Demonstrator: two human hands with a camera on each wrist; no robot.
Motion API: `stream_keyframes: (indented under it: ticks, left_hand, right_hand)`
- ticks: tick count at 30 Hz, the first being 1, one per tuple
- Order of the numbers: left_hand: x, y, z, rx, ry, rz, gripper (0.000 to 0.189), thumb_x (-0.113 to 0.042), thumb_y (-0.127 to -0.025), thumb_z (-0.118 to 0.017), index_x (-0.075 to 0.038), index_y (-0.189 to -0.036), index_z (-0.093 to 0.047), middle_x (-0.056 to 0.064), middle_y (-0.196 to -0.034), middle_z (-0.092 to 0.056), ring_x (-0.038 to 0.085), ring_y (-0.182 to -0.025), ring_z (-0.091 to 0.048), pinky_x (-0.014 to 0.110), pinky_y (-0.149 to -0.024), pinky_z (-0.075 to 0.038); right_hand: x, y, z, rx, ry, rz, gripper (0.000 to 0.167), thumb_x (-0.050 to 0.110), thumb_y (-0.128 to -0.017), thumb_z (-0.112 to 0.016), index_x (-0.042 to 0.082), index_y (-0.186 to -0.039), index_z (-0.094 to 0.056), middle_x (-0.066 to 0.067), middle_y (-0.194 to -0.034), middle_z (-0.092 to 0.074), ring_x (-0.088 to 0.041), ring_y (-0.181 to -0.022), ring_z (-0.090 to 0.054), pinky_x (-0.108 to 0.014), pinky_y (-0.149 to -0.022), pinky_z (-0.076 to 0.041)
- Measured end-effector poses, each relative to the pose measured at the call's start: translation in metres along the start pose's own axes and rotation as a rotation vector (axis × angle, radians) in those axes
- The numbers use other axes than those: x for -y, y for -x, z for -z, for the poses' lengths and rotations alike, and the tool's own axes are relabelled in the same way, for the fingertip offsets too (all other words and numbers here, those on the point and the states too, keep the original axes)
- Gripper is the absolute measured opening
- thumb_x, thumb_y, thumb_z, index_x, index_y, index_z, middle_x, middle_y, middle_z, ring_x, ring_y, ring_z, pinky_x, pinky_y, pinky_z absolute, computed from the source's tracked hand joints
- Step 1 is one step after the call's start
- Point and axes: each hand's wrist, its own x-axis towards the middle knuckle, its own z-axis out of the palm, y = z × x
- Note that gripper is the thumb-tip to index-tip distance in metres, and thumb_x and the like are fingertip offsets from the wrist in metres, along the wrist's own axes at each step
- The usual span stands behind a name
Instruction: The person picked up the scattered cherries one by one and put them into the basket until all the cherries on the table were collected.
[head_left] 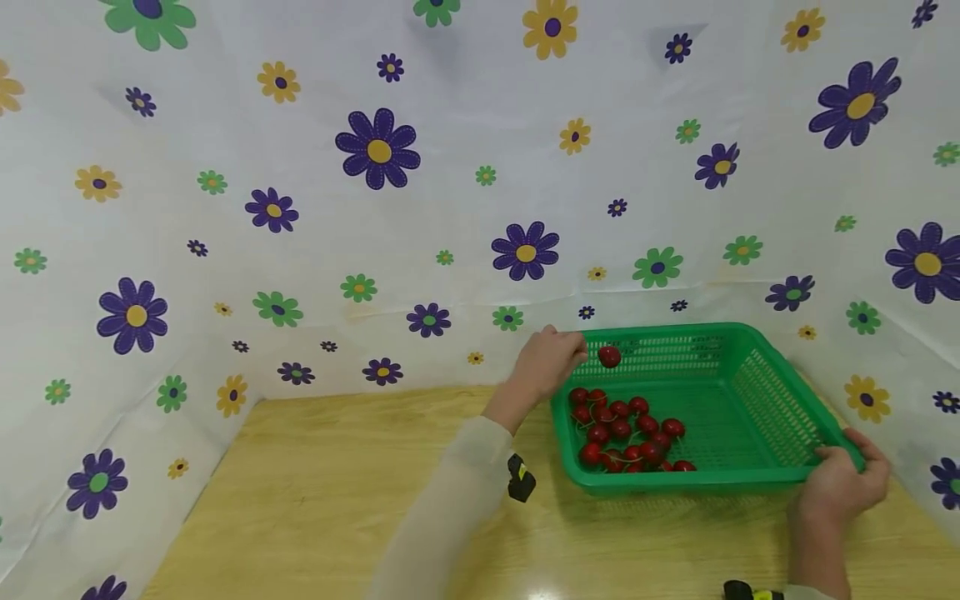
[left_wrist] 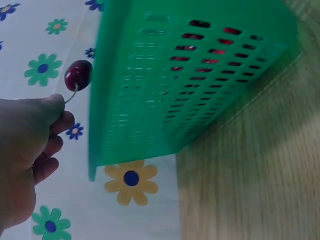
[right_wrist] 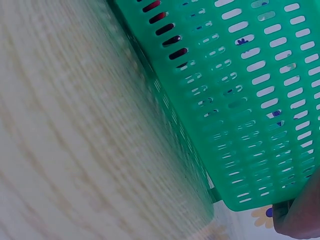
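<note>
A green plastic basket (head_left: pixel 757 475) with slotted walls stands on the right of the table in the head view. Red cherries (head_left: pixel 620 428) with stems lie gathered in its left part. Over the basket's left rim, my left hand (head_left: pixel 542 363) pinches one cherry (head_left: pixel 610 357) by its stem. The left wrist view shows this dark red cherry (left_wrist: pixel 78 75) hanging from the thumb and fingers, beside the rim. At the basket's near right corner, my right hand (head_left: pixel 840 483) grips the rim. Only part of the right hand (right_wrist: pixel 300 215) shows in the right wrist view.
The light wooden table (head_left: pixel 322 492) extends to the left of the basket. Behind and at both sides hangs a white cloth (head_left: pixel 465 125) with purple, yellow and green flowers. The basket's far side is close to this cloth.
</note>
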Motion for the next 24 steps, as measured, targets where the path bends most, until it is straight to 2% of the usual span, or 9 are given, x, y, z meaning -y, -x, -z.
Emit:
stream_keyframes:
  ticks: [5, 9, 14, 21, 24]
  left_hand:
    - [-0.01, -0.01, -0.019, 0.111, -0.187, 0.09, 0.014, -0.034, -0.101, -0.057, -0.022, -0.102, -0.065, -0.007, -0.101, -0.073, 0.019, -0.095, -0.056, 0.034, -0.085, -0.046]
    - [-0.016, -0.016, -0.026, 0.163, -0.292, 0.137, 0.007, -0.025, -0.099, -0.062, -0.024, -0.097, -0.068, -0.006, -0.098, -0.073, 0.019, -0.092, -0.052, 0.034, -0.083, -0.044]
    - [-0.02, -0.018, -0.027, 0.167, -0.333, 0.154, 0.01, -0.015, -0.092, -0.069, -0.023, -0.087, -0.071, -0.003, -0.091, -0.072, 0.02, -0.087, -0.047, 0.033, -0.08, -0.042]
    - [-0.022, -0.02, -0.029, 0.222, -0.327, 0.226, 0.011, -0.018, -0.093, -0.067, -0.021, -0.101, -0.074, 0.0, -0.103, -0.071, 0.021, -0.094, -0.051, 0.036, -0.086, -0.047]
    - [-0.021, -0.019, -0.032, 0.231, -0.302, 0.229, 0.011, -0.017, -0.093, -0.067, -0.021, -0.1, -0.074, -0.001, -0.104, -0.071, 0.022, -0.095, -0.052, 0.036, -0.085, -0.049]
  right_hand:
    - [-0.003, -0.001, -0.001, -0.012, 0.015, 0.013, 0.043, -0.015, -0.085, -0.043, 0.02, -0.102, -0.061, 0.01, -0.117, -0.047, -0.005, -0.116, -0.042, -0.011, -0.084, -0.038]
    - [-0.004, -0.003, -0.002, -0.014, 0.007, 0.035, 0.043, -0.015, -0.084, -0.042, 0.019, -0.1, -0.062, 0.01, -0.114, -0.048, -0.005, -0.117, -0.043, -0.01, -0.085, -0.037]
    - [-0.003, -0.001, -0.003, -0.007, -0.027, 0.056, 0.042, -0.017, -0.082, -0.042, 0.016, -0.098, -0.063, 0.008, -0.111, -0.049, -0.007, -0.115, -0.044, -0.01, -0.084, -0.038]
    - [-0.003, 0.001, -0.004, 0.006, 0.003, 0.068, 0.042, -0.015, -0.084, -0.042, 0.018, -0.101, -0.061, 0.009, -0.114, -0.048, -0.007, -0.116, -0.043, -0.01, -0.085, -0.037]
    - [-0.004, 0.0, -0.002, 0.007, 0.005, 0.064, 0.041, -0.015, -0.084, -0.042, 0.018, -0.102, -0.061, 0.009, -0.113, -0.049, -0.007, -0.114, -0.043, -0.011, -0.084, -0.037]
